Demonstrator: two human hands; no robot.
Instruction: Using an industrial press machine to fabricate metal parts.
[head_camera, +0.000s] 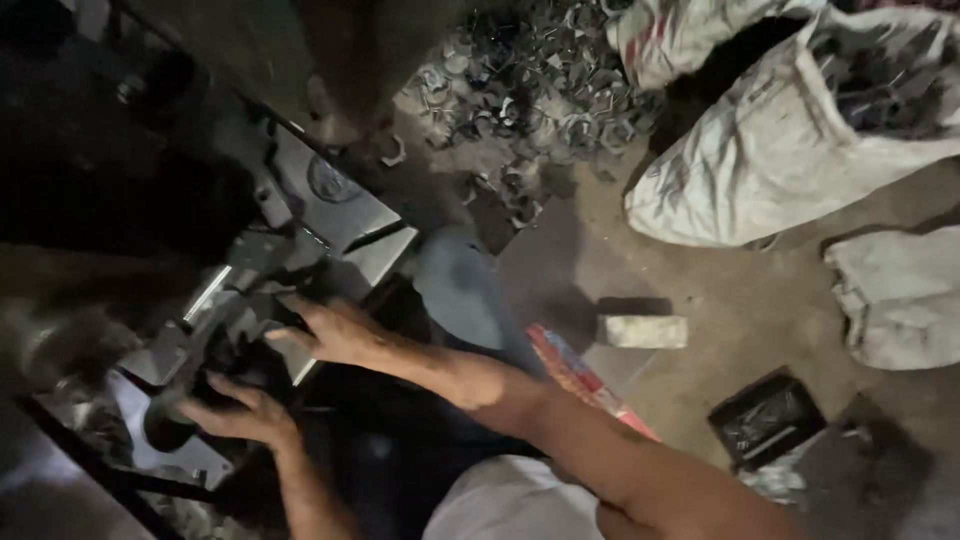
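My right hand (335, 330) rests with fingers spread on the dark metal machine (255, 290) at the left, touching its grey steel block. My left hand (240, 412) lies lower on the same machine, fingers curled over a dark rounded part (185, 395). What either hand grips is too dark to tell. A shiny steel plate (345, 205) forms the machine's top, with a round mark on it.
A heap of several small metal rings and clips (530, 90) lies on the concrete floor behind the machine. White sacks (790, 140) stand at the right, one more (900, 295) lower down. A pale brick (645, 331), a black bag (765, 420) and a red strip (575, 370) lie nearby.
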